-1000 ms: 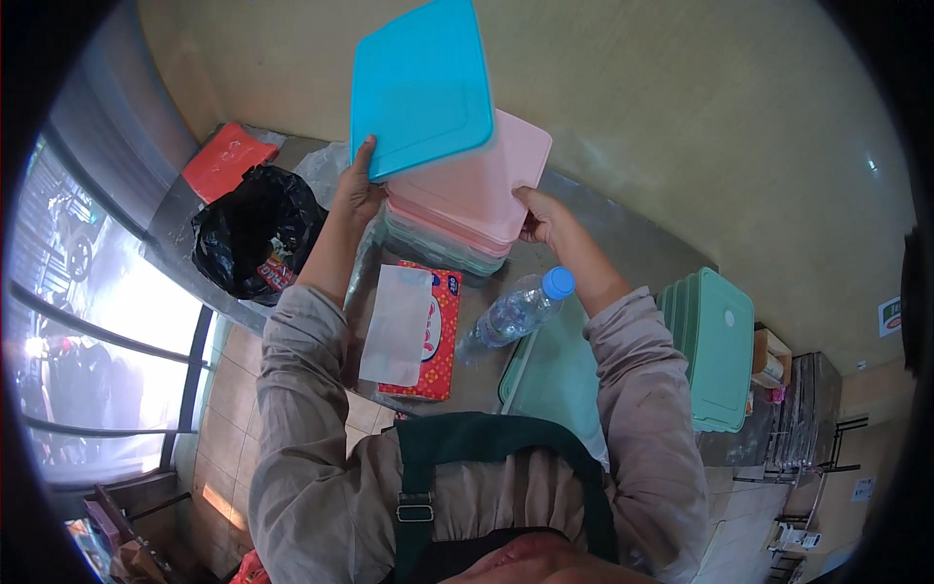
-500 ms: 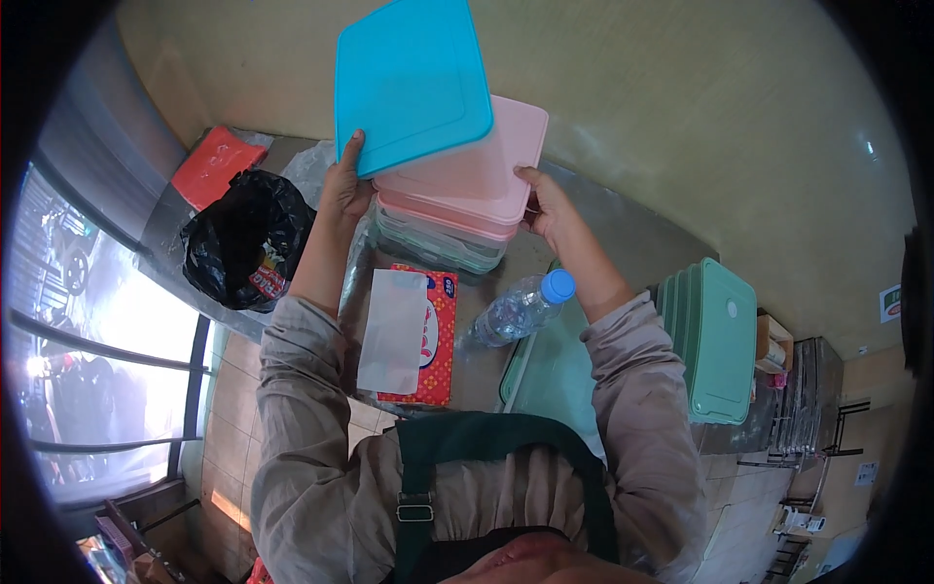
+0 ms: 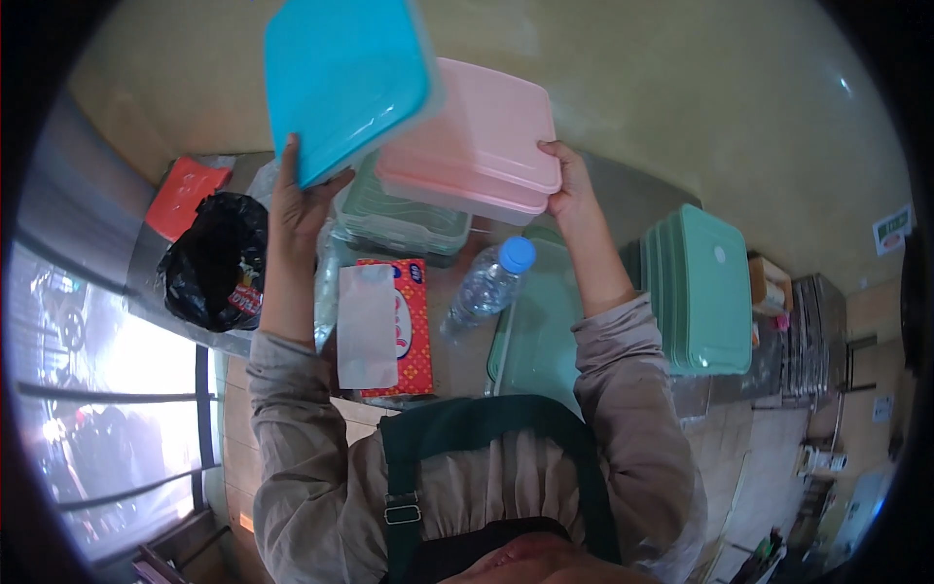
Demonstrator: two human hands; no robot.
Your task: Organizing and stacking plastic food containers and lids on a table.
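Note:
My left hand (image 3: 297, 195) grips the lower left of a blue-lidded box (image 3: 345, 68), raised and tilted. My right hand (image 3: 569, 175) grips the right end of pink-lidded boxes (image 3: 477, 127), which the blue one partly overlaps. Below them a stack of clear boxes with pale green lids (image 3: 404, 222) rests on the grey table (image 3: 662, 190). Nearer me lie a red tissue pack (image 3: 413, 341) with a white sheet (image 3: 365, 326) on it, a water bottle with blue cap (image 3: 486, 287) and a large green lidded piece (image 3: 535, 360).
On the left are a black plastic bag (image 3: 199, 263) with rubbish and a flat red item (image 3: 183, 200), beside a bright window (image 3: 117, 370). On the right stand a pile of upended green boxes (image 3: 700, 292), a wooden box (image 3: 769, 282) and dark stacked items (image 3: 808, 331).
The blue and pink boxes have moved left and up in view, the blue one further, with both hands. The pink boxes now sit apart from the green-lidded stack, exposing its top.

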